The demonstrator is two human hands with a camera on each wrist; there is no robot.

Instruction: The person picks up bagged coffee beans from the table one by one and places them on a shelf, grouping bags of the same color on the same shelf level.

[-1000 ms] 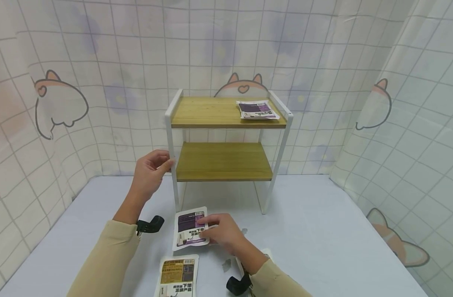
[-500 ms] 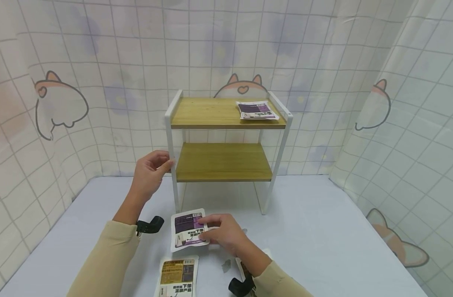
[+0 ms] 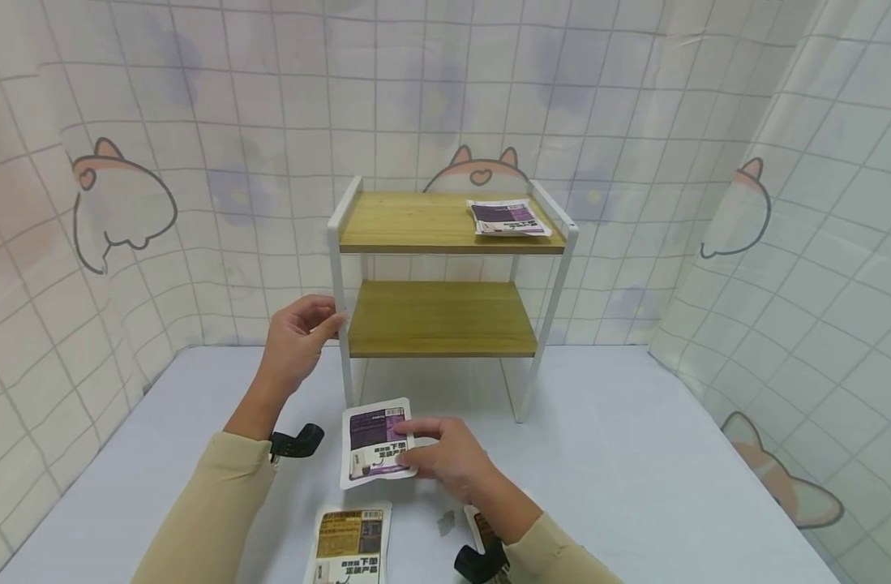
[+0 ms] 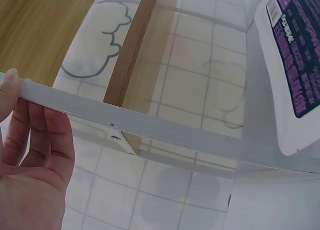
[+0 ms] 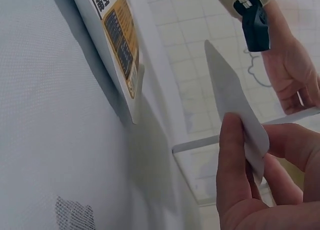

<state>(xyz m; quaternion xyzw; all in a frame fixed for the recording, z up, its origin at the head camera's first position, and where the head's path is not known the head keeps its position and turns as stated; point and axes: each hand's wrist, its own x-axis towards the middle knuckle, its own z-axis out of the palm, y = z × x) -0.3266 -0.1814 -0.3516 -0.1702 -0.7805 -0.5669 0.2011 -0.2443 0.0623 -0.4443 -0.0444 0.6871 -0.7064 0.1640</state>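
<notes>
My left hand (image 3: 293, 345) grips the white left front post (image 3: 338, 284) of a two-tier shelf with wooden boards (image 3: 409, 223). In the left wrist view its fingers (image 4: 58, 132) curl below the white bar, with the thumb on top. My right hand (image 3: 452, 462) pinches the right edge of a flat white-edged purple packet (image 3: 372, 430), held in front of the shelf's foot. Seen edge-on in the right wrist view, the packet (image 5: 232, 89) sits between thumb and fingers, apart from the table.
Several purple packets (image 3: 507, 219) appear stacked at the top board's right end. A yellow-and-white packet (image 3: 349, 543) lies near the table's front. Another packet (image 3: 480, 527) is partly hidden under my right wrist. Grey patches (image 3: 446, 522) mark the white table. A tile-patterned curtain surrounds the table.
The purple packet dipped slightly left, then rose a little toward the shelf in my right hand. My left hand stays on the post.
</notes>
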